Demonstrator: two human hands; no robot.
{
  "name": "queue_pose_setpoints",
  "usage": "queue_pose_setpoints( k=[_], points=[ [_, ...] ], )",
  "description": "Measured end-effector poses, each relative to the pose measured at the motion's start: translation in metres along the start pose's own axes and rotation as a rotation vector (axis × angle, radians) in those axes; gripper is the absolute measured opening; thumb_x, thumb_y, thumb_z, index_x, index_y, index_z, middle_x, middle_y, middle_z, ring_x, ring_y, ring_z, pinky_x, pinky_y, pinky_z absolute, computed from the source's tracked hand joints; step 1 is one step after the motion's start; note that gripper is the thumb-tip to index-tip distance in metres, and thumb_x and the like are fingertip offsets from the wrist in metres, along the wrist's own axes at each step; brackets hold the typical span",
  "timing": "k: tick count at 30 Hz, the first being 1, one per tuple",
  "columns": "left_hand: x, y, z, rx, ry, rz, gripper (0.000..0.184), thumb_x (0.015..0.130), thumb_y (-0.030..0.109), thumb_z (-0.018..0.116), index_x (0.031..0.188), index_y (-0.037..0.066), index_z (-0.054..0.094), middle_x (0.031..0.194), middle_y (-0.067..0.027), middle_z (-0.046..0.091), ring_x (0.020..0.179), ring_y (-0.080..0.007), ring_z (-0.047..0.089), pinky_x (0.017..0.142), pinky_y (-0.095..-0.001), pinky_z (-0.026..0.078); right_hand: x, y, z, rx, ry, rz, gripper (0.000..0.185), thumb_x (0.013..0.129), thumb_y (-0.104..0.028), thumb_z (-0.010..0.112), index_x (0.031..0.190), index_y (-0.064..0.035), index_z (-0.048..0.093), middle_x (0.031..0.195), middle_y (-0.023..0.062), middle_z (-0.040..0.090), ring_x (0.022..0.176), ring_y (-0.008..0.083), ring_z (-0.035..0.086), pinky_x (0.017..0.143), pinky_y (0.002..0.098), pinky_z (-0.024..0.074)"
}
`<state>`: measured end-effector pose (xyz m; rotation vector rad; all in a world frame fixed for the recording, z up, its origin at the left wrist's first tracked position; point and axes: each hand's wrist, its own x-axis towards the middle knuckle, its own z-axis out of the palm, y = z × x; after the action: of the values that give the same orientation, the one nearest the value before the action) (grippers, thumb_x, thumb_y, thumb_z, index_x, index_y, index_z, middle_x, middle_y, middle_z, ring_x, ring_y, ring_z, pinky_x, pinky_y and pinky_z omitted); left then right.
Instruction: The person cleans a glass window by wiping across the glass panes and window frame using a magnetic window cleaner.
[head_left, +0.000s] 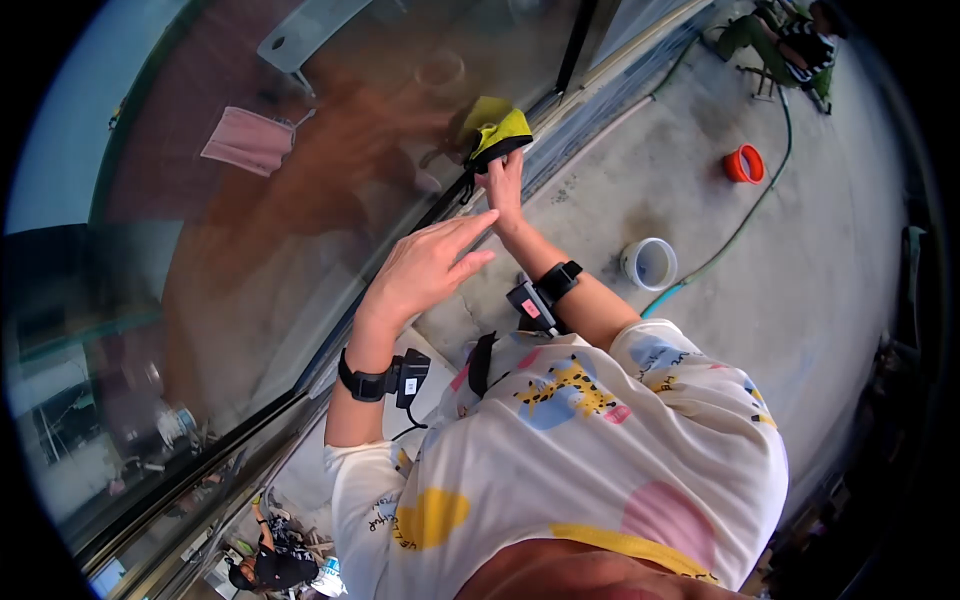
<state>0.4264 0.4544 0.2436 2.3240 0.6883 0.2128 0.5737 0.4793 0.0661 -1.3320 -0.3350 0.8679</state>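
My right hand (505, 185) reaches forward with its fingers wrapped round a bright yellow cloth pad (505, 135) with a black edge and a small dark strap. The pad is up against the large glass pane (330, 210), where its yellow reflection shows. My left hand (425, 265) is nearer to me, just short of my right wrist. Its fingers are stretched out together, the thumb stands apart, and it holds nothing. Whether it touches the glass I cannot tell. Both wrists wear black straps with small boxes.
A white bucket (649, 264) and a red bucket (744, 164) stand on the concrete floor, beside a green hose (745, 225). One person (795, 50) sits at the far right; another (275, 560) is at lower left. A pink mask-like item (249, 140) shows in the glass.
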Motion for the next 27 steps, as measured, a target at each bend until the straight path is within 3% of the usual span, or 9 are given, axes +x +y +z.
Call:
queue_pose_setpoints(
  k=[2,5,8,12,14,16,18,21,27],
  points=[
    [-0.063,-0.019,-0.005,0.018,0.046,-0.150,0.043,0.089,0.023,0.063,0.129,0.010,0.055,0.120,-0.0142,0.063,0.109,-0.0326,0.060,0.090,-0.0387,0.049,-0.026,0.006,0.012,-0.018,-0.029,0.057,0.051,0.092,-0.028,0.054,0.134,-0.0055,0.035,0.125,0.0157,0.040,0.105,0.0265,0.054,0.084,0.0339,0.0514],
    [-0.153,-0.037,0.005,0.068,0.139,-0.471,0.041,0.091,0.021,0.061,0.129,0.009,0.055,0.120,-0.0142,0.063,0.109,-0.0320,0.060,0.089,-0.0390,0.049,-0.069,0.056,0.029,-0.301,-0.082,-0.299,0.068,0.087,-0.033,0.062,0.138,-0.0013,0.030,0.145,0.0218,0.028,0.128,0.0375,0.041,0.104,0.0404,0.0351],
    [-0.230,-0.041,0.035,-0.065,0.182,-0.721,0.042,0.094,0.021,0.057,0.134,0.009,0.051,0.121,-0.0134,0.063,0.112,-0.0306,0.060,0.091,-0.0369,0.048,-0.068,0.031,0.037,-0.158,-0.073,-0.060,0.078,0.085,-0.038,0.065,0.138,0.0025,0.025,0.136,0.0271,0.041,0.127,0.0400,0.042,0.103,0.0400,0.0352],
    [-0.299,-0.040,0.082,-0.182,0.232,-0.911,0.044,0.095,0.022,0.055,0.136,0.010,0.048,0.122,-0.0135,0.063,0.113,-0.0286,0.061,0.092,-0.0355,0.047,0.040,-0.009,0.014,-0.158,0.191,-0.334,0.066,0.089,-0.036,0.052,0.135,0.0048,0.029,0.128,0.0311,0.047,0.116,0.0467,0.046,0.099,0.0441,0.0353],
    [-0.318,-0.036,0.104,-0.260,0.312,-1.029,0.042,0.097,0.021,0.053,0.137,0.008,0.049,0.121,-0.0134,0.065,0.109,-0.0198,0.062,0.092,-0.0307,0.046,0.081,-0.057,-0.004,-0.218,0.235,-0.281,0.066,0.089,-0.037,0.046,0.139,0.0012,0.028,0.124,0.0328,0.049,0.114,0.0476,0.047,0.098,0.0449,0.0348],
    [-0.322,-0.037,0.115,-0.323,0.310,-1.044,0.045,0.097,0.025,0.053,0.138,0.009,0.047,0.123,-0.0143,0.063,0.113,-0.0254,0.061,0.094,-0.0352,0.046,0.107,-0.077,-0.013,-0.163,0.177,-0.355,0.064,0.091,-0.033,0.043,0.143,0.0010,0.027,0.136,0.0328,0.041,0.125,0.0461,0.040,0.104,0.0409,0.0314],
    [-0.311,-0.035,0.119,-0.325,0.265,-1.025,0.043,0.097,0.023,0.053,0.138,0.009,0.048,0.122,-0.0134,0.064,0.111,-0.0196,0.061,0.094,-0.0303,0.045,0.105,-0.058,-0.003,-0.173,0.176,-0.532,0.060,0.093,-0.029,0.042,0.143,0.0010,0.029,0.150,0.0297,0.022,0.139,0.0422,0.023,0.112,0.0385,0.0218],
    [-0.287,-0.043,0.104,-0.258,0.226,-0.960,0.043,0.097,0.023,0.054,0.137,0.009,0.048,0.124,-0.0136,0.063,0.114,-0.0229,0.060,0.093,-0.0327,0.046,-0.001,-0.052,0.045,-0.172,-0.002,-0.748,0.060,0.090,-0.021,0.051,0.144,-0.0022,0.030,0.157,0.0236,0.000,0.144,0.0442,0.000,0.116,0.0455,0.0093],
    [-0.238,-0.050,0.050,-0.012,0.158,-0.768,0.044,0.094,0.026,0.056,0.135,0.011,0.050,0.126,-0.0160,0.059,0.115,-0.0323,0.058,0.092,-0.0384,0.047,-0.107,-0.040,0.073,-0.447,-0.457,-1.312,0.058,0.074,-0.014,0.068,0.130,-0.0252,0.057,0.149,0.0148,0.031,0.137,0.0440,0.024,0.111,0.0552,0.0205]
  ],
)
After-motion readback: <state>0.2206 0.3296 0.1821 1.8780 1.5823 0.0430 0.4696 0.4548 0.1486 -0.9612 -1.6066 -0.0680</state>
